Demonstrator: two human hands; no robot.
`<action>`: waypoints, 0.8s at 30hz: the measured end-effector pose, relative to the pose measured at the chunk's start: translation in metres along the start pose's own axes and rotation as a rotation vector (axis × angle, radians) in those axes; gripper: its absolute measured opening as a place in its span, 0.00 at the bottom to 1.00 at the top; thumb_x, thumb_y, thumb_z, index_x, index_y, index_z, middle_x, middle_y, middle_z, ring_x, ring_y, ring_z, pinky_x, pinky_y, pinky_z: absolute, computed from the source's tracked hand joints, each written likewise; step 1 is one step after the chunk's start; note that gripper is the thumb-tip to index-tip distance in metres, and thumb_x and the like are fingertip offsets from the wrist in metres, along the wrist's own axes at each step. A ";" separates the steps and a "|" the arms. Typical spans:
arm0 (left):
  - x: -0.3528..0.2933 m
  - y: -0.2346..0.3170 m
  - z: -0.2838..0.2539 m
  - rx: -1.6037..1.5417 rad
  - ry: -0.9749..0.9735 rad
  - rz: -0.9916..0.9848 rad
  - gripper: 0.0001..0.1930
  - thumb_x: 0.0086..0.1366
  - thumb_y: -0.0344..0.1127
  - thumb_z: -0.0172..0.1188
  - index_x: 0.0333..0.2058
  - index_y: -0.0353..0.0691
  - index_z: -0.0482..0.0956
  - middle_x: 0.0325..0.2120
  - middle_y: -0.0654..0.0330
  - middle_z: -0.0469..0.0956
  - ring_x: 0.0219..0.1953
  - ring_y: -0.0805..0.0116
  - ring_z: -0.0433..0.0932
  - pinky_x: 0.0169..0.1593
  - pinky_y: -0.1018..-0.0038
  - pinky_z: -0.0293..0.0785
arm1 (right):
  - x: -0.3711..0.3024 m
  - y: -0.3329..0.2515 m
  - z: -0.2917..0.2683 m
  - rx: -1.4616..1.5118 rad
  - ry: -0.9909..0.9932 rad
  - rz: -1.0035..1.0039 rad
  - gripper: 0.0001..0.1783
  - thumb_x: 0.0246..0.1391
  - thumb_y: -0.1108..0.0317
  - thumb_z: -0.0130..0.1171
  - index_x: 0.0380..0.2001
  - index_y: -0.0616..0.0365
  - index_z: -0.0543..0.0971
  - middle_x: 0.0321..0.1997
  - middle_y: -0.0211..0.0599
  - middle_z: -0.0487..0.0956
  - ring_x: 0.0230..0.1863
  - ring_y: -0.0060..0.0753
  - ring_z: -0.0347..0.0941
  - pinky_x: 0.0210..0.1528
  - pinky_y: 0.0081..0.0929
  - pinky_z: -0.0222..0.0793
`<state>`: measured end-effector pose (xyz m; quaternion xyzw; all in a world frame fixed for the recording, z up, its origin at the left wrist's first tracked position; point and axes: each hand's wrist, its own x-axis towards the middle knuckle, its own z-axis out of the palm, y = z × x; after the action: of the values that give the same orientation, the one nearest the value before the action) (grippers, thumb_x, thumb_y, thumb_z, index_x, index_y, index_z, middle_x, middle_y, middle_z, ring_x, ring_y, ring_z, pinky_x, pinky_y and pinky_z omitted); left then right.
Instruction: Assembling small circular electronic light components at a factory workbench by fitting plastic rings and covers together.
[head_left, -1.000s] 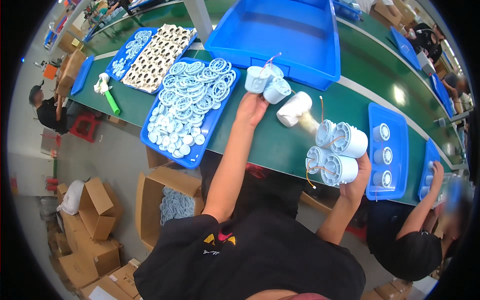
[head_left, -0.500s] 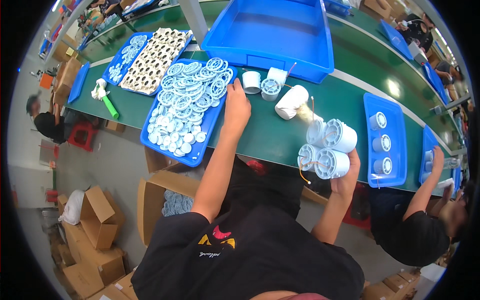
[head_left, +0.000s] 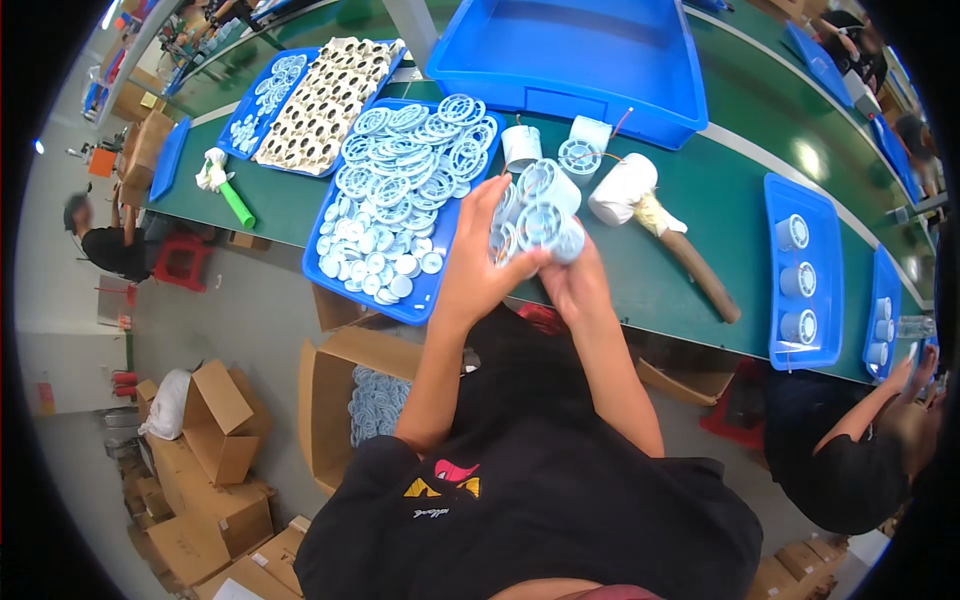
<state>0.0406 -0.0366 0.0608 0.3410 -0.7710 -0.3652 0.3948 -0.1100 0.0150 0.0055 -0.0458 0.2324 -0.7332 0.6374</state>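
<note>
Left hand (head_left: 480,262) and right hand (head_left: 576,280) were both wrapped around a bunch of cups (head_left: 541,190) — pale blue, round, plastic-looking, with spoked ring patterns on the ends facing up at the camera. Fingers hid some of the lower ones, so no idea on the exact count. They were over the green table (head_left: 650,265), between the ring tray (head_left: 408,312) and the mallet (head_left: 622,186).

Illumination bright, largely even. Glare patch on the green belt (head_left: 808,148), right of the large blue bin (head_left: 570,55). Edges bow either side of the bin; frame corners black. Co-worker's head (head_left: 918,430), below right of the bin, blurred.
</note>
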 end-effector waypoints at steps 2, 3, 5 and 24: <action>0.015 0.004 0.004 0.131 0.057 -0.007 0.43 0.57 0.52 0.78 0.67 0.41 0.72 0.66 0.40 0.66 0.67 0.39 0.68 0.68 0.52 0.67 | 0.024 0.009 0.004 0.046 -0.010 0.023 0.22 0.76 0.70 0.49 0.69 0.64 0.69 0.68 0.46 0.76 0.67 0.45 0.76 0.68 0.46 0.76; 0.022 0.004 0.006 0.266 0.051 0.002 0.41 0.58 0.53 0.77 0.66 0.44 0.75 0.66 0.39 0.67 0.66 0.38 0.69 0.68 0.51 0.67 | 0.030 0.010 0.008 0.048 -0.017 0.008 0.23 0.77 0.69 0.48 0.69 0.64 0.68 0.69 0.46 0.75 0.67 0.45 0.75 0.69 0.46 0.75; 0.034 0.000 0.004 0.287 0.062 -0.002 0.37 0.60 0.52 0.75 0.65 0.45 0.77 0.65 0.38 0.68 0.64 0.36 0.70 0.67 0.51 0.68 | 0.040 0.013 0.015 0.103 -0.006 0.007 0.23 0.77 0.69 0.48 0.71 0.63 0.67 0.71 0.44 0.74 0.69 0.44 0.74 0.69 0.46 0.74; 0.021 -0.025 0.034 0.348 -0.002 0.163 0.29 0.61 0.37 0.75 0.61 0.44 0.80 0.71 0.39 0.61 0.67 0.34 0.66 0.66 0.49 0.70 | -0.052 -0.036 0.018 -1.394 0.379 -0.524 0.24 0.68 0.69 0.62 0.63 0.65 0.75 0.59 0.46 0.77 0.36 0.30 0.80 0.35 0.27 0.77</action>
<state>0.0081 -0.0558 0.0334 0.3401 -0.8480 -0.1935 0.3575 -0.1262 0.0627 0.0479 -0.3641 0.7276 -0.5397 0.2161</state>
